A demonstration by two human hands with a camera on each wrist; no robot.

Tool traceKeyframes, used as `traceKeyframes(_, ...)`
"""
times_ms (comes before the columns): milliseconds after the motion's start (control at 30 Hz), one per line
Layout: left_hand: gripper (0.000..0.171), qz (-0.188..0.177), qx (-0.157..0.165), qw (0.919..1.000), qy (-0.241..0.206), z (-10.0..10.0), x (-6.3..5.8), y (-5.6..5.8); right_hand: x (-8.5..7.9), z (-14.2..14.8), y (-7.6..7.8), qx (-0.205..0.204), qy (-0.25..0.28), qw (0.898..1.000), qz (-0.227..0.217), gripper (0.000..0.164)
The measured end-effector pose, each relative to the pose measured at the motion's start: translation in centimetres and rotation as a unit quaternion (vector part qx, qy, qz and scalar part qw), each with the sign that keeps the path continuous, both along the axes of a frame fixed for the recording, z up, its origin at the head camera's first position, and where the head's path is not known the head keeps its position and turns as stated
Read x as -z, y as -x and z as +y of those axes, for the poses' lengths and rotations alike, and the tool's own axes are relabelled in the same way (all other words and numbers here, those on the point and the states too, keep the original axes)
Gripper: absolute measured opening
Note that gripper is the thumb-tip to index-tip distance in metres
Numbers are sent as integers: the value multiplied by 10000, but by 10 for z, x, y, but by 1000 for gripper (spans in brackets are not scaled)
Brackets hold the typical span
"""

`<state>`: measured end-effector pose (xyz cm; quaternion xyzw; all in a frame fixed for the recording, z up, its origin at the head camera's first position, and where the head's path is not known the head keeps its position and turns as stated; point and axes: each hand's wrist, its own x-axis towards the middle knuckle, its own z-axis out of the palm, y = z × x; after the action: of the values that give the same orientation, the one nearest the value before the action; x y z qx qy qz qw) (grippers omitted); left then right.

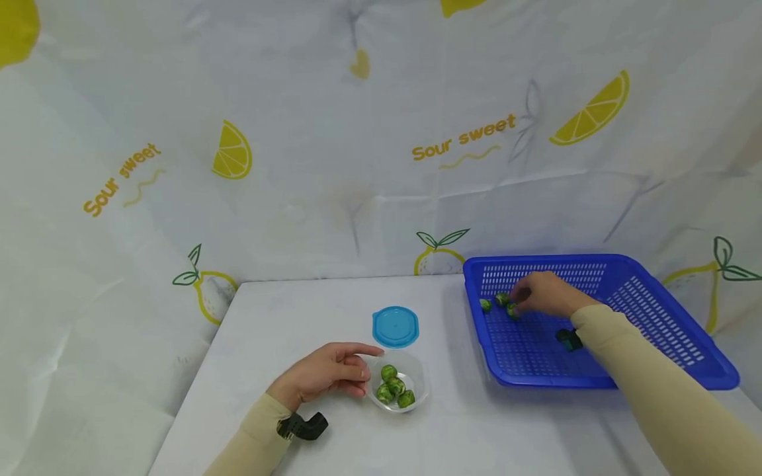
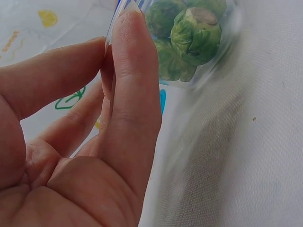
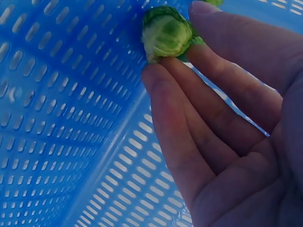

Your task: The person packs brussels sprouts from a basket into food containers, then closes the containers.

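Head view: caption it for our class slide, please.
Left hand pinches a bowl of sprouts; right hand reaches into a basket.

"Sour sweet" shows 2 times on the white backdrop (image 1: 321, 152): 1 orange print (image 1: 122, 180) climbs at left, the 2nd print (image 1: 464, 137) tilts right of centre!
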<state>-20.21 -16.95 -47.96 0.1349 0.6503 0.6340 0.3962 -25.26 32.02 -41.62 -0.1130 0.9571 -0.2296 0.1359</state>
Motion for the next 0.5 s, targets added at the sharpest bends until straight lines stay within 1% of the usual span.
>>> traceKeyframes(233, 53, 24, 35, 10000, -33, 0, -2, 0, 0, -8, 2, 53, -209, 9997, 72, 28)
traceKeyframes(367, 53, 12, 32, 10000, -50, -1, -2, 0, 1, -11, 4, 4, -262, 9995, 202, 25)
traceKeyframes(500, 53, 2, 31, 10000, -69, -1, -2, 0, 3, -12, 6, 19, -345, 9991, 233, 21)
